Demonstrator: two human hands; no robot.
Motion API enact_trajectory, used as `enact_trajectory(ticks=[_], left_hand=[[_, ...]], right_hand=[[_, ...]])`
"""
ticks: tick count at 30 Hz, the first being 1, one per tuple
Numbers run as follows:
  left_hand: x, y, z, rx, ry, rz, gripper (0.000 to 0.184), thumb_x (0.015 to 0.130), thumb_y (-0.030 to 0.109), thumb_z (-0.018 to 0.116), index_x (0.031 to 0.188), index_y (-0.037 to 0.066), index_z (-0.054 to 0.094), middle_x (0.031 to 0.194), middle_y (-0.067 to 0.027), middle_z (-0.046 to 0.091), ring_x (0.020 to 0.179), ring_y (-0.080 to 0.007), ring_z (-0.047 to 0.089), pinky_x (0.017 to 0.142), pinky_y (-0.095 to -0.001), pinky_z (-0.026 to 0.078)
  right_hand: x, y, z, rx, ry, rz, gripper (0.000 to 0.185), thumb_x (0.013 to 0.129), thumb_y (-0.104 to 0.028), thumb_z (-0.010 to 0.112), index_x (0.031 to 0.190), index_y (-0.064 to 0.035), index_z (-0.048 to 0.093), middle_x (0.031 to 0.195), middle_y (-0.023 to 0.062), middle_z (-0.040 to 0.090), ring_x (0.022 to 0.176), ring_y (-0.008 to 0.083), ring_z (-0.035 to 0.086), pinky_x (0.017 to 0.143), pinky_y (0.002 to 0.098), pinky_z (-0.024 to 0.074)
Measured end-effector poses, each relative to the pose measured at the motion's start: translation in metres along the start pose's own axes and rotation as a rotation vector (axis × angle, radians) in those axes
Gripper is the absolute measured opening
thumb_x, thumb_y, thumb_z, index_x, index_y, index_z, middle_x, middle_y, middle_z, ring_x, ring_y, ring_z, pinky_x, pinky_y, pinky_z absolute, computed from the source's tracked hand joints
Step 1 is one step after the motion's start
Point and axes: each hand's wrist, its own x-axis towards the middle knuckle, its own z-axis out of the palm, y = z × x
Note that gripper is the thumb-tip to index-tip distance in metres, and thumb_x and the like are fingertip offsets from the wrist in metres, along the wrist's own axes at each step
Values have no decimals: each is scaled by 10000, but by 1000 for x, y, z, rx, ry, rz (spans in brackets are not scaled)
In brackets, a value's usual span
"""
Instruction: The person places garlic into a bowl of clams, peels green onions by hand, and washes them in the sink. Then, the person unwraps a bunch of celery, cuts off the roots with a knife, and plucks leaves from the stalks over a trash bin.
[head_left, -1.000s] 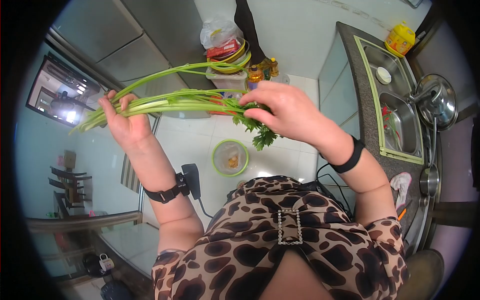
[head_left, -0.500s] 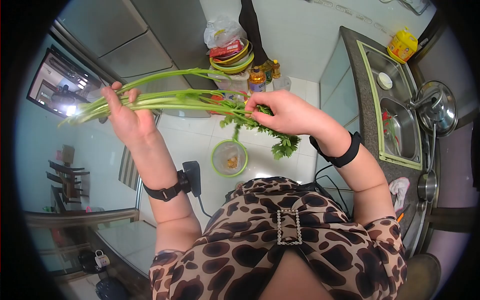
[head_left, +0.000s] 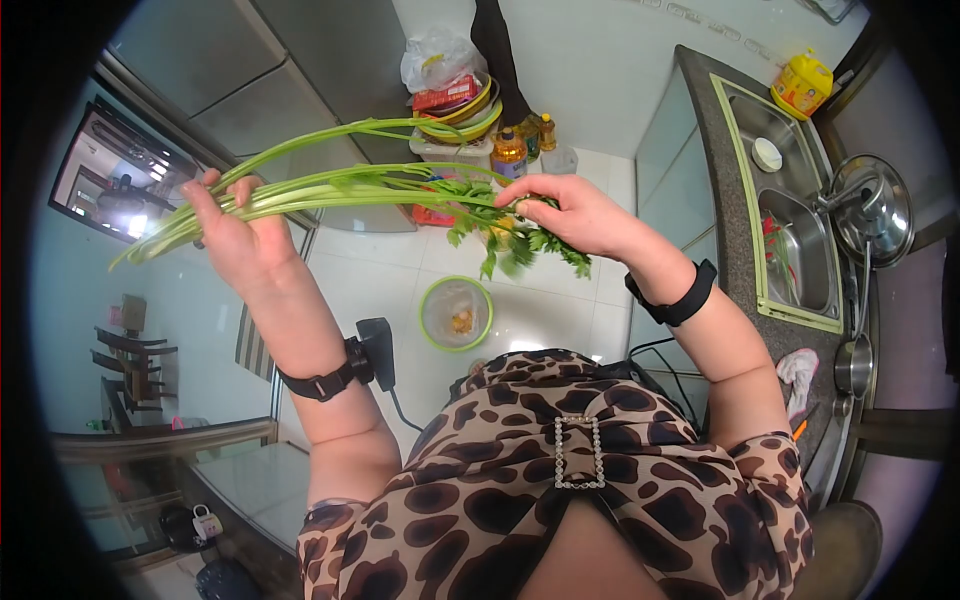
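A bunch of celery (head_left: 340,192) with long green stalks stretches sideways between my hands. My left hand (head_left: 240,228) grips the pale root ends, fingers wrapped round the stalks. At the leafy end, my right hand (head_left: 575,212) is closed with thumb and forefinger pinched on the stalks. Green celery leaves (head_left: 490,240) hang below and beside the right fingers. One stalk arches apart above the others. Under the celery, on the floor, stands a green-rimmed bin (head_left: 424,318) with a liner and some yellowish scraps inside.
On the right, a counter (head_left: 735,190) holds a double sink (head_left: 800,235) with red and green pieces in the near basin. A yellow jug (head_left: 803,85) stands behind it. Stacked basins (head_left: 465,125) and oil bottles (head_left: 509,155) are by the back wall. A fridge (head_left: 240,70) stands at left.
The celery's leafy end has shifted, and its leaves now hang differently, some blurred by motion. A leafy piece that dangled above the bin is no longer there. My left hand has moved slightly left.
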Motion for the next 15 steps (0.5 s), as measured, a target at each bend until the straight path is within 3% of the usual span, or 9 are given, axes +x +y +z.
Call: enact_trajectory(ticks=[3,8,10,11,14,15], left_hand=[[9,2,-9,15,27,4,255,929,254,506,930,5,451,864,-81,470,616,-147,411,519,-234,393],[24,5,-28,-60,46,-37,283,939,275,475,922,-5,444,874,-103,469,634,-159,424,515,-230,401],[22,6,-27,-56,48,-52,279,940,274,470,924,-3,440,874,-109,468,638,-161,424,514,-229,401],[22,7,-27,-51,51,-65,275,942,273,466,926,0,435,875,-115,467,643,-163,425,514,-229,400],[22,6,-27,-69,44,-79,275,943,271,462,921,-3,437,879,-126,463,637,-164,420,516,-228,402],[22,5,-27,-67,45,-79,275,943,271,462,921,-3,437,879,-126,463,637,-164,420,516,-228,402]], right_hand=[[-2,13,-12,54,-119,64,195,883,-128,499,990,-70,650,907,40,648,873,129,571,810,253,438],[-5,22,-18,1,-115,142,201,870,-144,531,1019,-85,651,933,54,654,869,146,583,801,271,448],[-7,24,-13,-96,-92,109,206,849,-176,574,1023,-95,649,931,72,651,862,155,590,794,278,453],[-7,22,-11,-120,-77,124,273,802,-256,651,1030,-106,645,947,97,649,874,192,604,794,298,462],[-6,28,-3,-257,-70,-38,329,768,-238,703,1049,-82,632,922,70,647,835,158,590,754,284,462],[-6,22,0,-271,-77,-28,377,721,-287,735,1026,-90,637,945,99,642,874,236,603,767,316,472]])
